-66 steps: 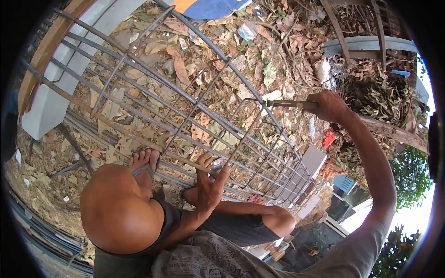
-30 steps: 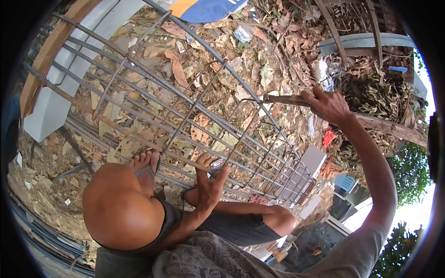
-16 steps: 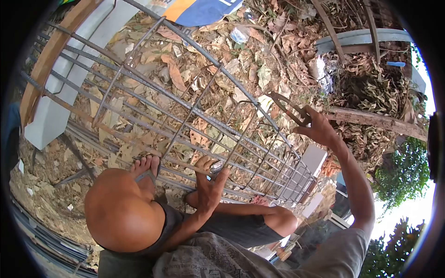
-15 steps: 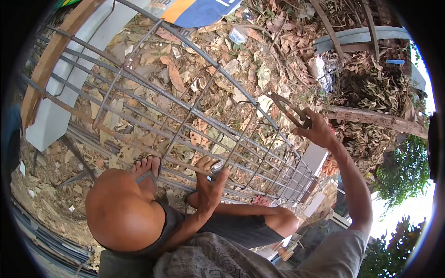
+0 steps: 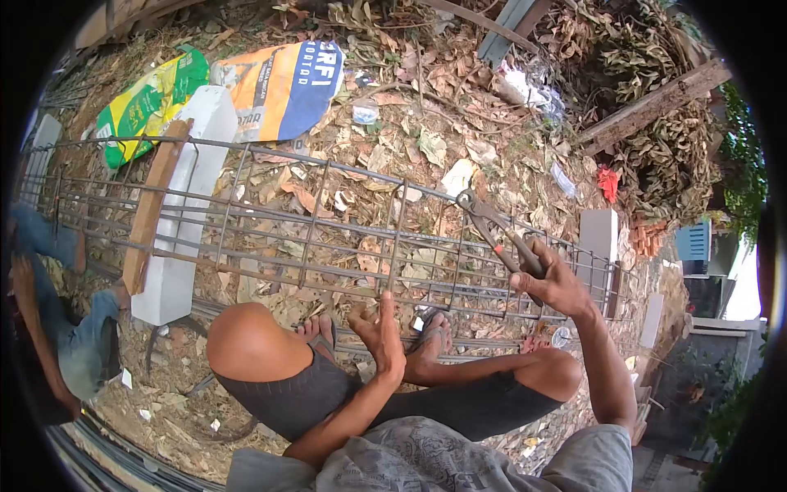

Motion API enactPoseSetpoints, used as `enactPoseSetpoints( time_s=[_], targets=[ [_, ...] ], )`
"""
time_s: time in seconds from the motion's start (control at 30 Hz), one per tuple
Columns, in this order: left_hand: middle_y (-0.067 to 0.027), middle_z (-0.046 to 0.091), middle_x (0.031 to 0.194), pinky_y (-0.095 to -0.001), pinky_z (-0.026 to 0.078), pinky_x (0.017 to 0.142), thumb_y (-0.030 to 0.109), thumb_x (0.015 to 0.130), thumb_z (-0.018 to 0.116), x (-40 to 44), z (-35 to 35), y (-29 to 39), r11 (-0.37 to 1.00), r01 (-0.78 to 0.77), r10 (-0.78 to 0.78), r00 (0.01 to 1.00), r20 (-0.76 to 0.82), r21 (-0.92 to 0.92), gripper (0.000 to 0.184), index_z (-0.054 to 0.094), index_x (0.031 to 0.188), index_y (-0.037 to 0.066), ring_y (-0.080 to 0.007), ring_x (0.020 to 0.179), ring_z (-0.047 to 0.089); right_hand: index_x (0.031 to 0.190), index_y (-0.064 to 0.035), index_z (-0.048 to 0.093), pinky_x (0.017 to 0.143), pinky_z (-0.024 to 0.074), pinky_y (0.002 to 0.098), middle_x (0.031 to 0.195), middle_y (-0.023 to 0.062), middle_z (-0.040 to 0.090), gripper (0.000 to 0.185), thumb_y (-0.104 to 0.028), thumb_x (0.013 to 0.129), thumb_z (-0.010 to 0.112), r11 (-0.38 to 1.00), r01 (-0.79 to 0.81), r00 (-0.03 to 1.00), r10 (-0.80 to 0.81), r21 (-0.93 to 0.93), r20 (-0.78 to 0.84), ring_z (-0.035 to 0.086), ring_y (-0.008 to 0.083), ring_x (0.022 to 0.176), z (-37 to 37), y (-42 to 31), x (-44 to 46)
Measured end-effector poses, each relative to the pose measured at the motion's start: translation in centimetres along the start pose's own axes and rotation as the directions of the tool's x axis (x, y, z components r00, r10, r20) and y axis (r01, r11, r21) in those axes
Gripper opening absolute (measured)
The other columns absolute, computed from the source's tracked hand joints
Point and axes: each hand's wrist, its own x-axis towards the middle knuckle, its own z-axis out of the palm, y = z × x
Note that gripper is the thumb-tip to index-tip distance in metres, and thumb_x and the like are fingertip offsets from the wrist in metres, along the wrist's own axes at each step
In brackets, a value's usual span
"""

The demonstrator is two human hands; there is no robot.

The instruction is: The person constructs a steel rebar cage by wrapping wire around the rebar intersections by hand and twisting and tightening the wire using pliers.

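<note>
The right hand (image 5: 551,277) has its fingers curled round the handles of dark, long-handled metal pincers (image 5: 497,247), which stand apart in a narrow V. The pincers' head shows over the far side of a long, grey-brown cage of steel bars (image 5: 396,230); whether it touches, and how its jaws stand, cannot be told. The left hand (image 5: 379,332) is at the cage's near side, fingers loosely parted with nothing seen between them, the forefinger pointing up to the steel; contact is uncertain. Toward its left end the cage passes over a brown wooden strip (image 5: 152,209) on a white rectangular block (image 5: 174,283), between the block's far and near ends; leaf-strewn ground (image 5: 484,156) shows beneath.

For good control, the right hand should probably sit well back on the handles, palm bearing on one and fingers drawing in the other, wrist straight despite the long reach. The head is best brought squarely to a crossing so it does not skate along a bar. The left hand would serve best bracing the near side, fingertips clear of the pincers' swing.
</note>
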Motion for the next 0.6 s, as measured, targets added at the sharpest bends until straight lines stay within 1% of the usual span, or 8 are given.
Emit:
enactPoseSetpoints(
  time_s=[0.1,0.2,0.23,0.33,0.37,0.47,0.57,0.6],
  targets=[
    [-0.0144,0.048,0.13,-0.0377,0.04,0.103,0.027,0.097,0.071,-2.0,-1.9,2.9,0.947,-0.304,0.291,0.949,0.121,0.108,0.051,0.048,0.132,-0.002,-0.0247,0.124,0.049,0.131,-0.0029,0.058,0.068,0.0423,0.0261,0.088,-0.0025,0.057,0.054,-0.026,0.089,0.082,0.988,0.002,1.0,-0.006,0.156,0.023,0.05,0.0077,0.077,2.8,-1.4,-3.0],
    [-0.0202,0.045,0.138,-0.0432,0.036,0.11,0.025,0.097,0.069,-4.2,-1.0,8.2,0.535,-0.812,0.666,0.575,0.476,0.232,0.057,0.044,0.14,-0.003,-0.0311,0.131,0.045,0.138,-0.0012,0.056,0.071,0.0437,0.0269,0.088,-0.0029,0.057,0.062,-0.027,0.088,0.083,0.983,0.024,0.997,-0.036,0.183,0.064,0.051,0.0084,0.079,4.5,-0.1,-5.0],
    [-0.026,0.039,0.151,-0.0478,0.028,0.119,0.028,0.098,0.068,-4.7,-0.3,9.1,0.518,-0.834,0.652,0.528,0.544,0.188,0.067,0.038,0.148,-0.003,-0.0389,0.143,0.037,0.127,-0.003,0.06,0.07,0.0432,0.0288,0.087,-0.0022,0.056,0.052,-0.028,0.088,0.083,0.963,0.072,0.996,-0.084,0.259,0.038,0.05,0.0097,0.079,5.5,0.7,-5.4],
    [-0.029,0.024,0.161,-0.0527,0.023,0.121,0.032,0.101,0.065,-4.9,0.7,9.5,0.377,-0.892,0.583,0.437,0.685,0.248,0.069,0.035,0.151,-0.003,-0.0432,0.153,0.021,0.114,-0.0052,0.061,0.069,0.0424,0.0309,0.087,-0.0008,0.055,0.042,-0.03,0.088,0.083,0.975,0.147,0.987,-0.156,0.169,0.041,0.05,0.0113,0.079,6.4,2.9,-6.6],
    [-0.029,0.023,0.164,-0.053,0.022,0.123,0.034,0.103,0.06,-4.2,0.8,8.9,0.407,-0.891,0.564,0.418,0.712,0.2,0.053,0.05,0.139,-0.004,-0.0425,0.157,0.013,0.105,-0.0062,0.059,0.07,0.0416,0.0327,0.085,0.0011,0.053,0.04,-0.033,0.088,0.083,0.961,0.145,0.985,-0.162,0.237,0.052,0.049,0.0137,0.08,6.5,3.2,-7.1],
    [-0.0269,0.056,0.14,-0.0536,0.022,0.122,0.032,0.106,0.055,-4.7,1.4,8.9,0.222,-0.952,0.578,0.303,0.758,0.211,0.039,0.064,0.12,-0.003,-0.0418,0.139,0.046,0.109,-0.0049,0.06,0.072,0.0418,0.0344,0.084,0.0026,0.052,0.038,-0.033,0.092,0.079,0.943,0.236,0.97,-0.243,0.235,0.004,0.05,0.0158,0.081,7.1,5.6,-8.0],
    [-0.0146,0.07,0.099,-0.05,0.04,0.111,0.031,0.109,0.052,-5.1,1.7,9.6,0.314,-0.929,0.421,0.32,0.849,0.195,0.036,0.067,0.106,-0.002,-0.03,0.101,0.067,0.114,-0.0057,0.061,0.079,0.0441,0.0356,0.087,0.0058,0.057,0.03,-0.028,0.097,0.072,0.942,0.227,0.973,-0.233,0.249,-0.006,0.053,0.0173,0.086,7.5,7.5,-8.4],
    [-0.0108,0.067,0.09,-0.0461,0.044,0.106,0.031,0.109,0.052,-5.3,1.9,10.0,0.454,-0.87,0.407,0.393,0.825,0.192,0.036,0.067,0.106,-0.002,-0.0258,0.093,0.065,0.116,-0.0065,0.061,0.081,0.0448,0.036,0.09,0.0068,0.059,0.028,-0.026,0.098,0.07,0.942,0.226,0.973,-0.231,0.25,-0.009,0.054,0.018,0.088,7.6,8.1,-8.4]
  ],
)
